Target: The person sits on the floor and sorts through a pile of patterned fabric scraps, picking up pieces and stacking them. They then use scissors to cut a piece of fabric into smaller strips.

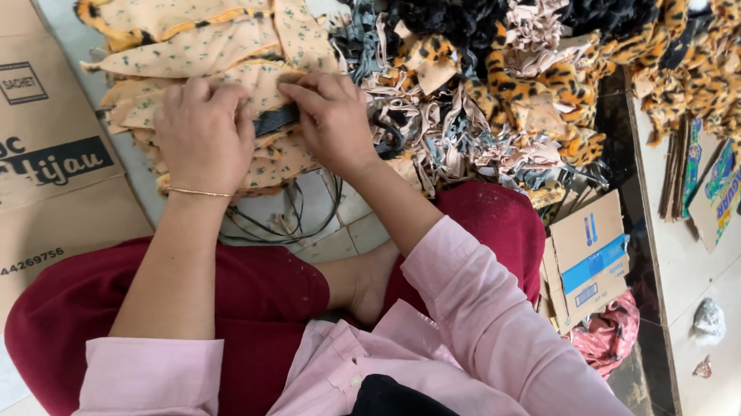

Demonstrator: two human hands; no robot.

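A stack of peach fabric pieces (206, 38) with small green print lies on the tiled floor in front of me. My left hand (201, 134) rests palm-down on the near edge of the stack, with a thin gold bangle on the wrist. My right hand (331, 120) pinches a dark strip (275, 119) lying on the stack between the two hands. Whether the left hand's fingers also grip the strip is hidden. I sit cross-legged in dark red trousers, and my bare foot (373, 281) shows between my knees.
A heap of leopard-print, black and pink fabric scraps (533, 61) fills the top right. Flattened cardboard (24, 152) lies at left, and a small cardboard box (592, 254) at right. Thin black cords (290, 221) lie on the tiles near my knees.
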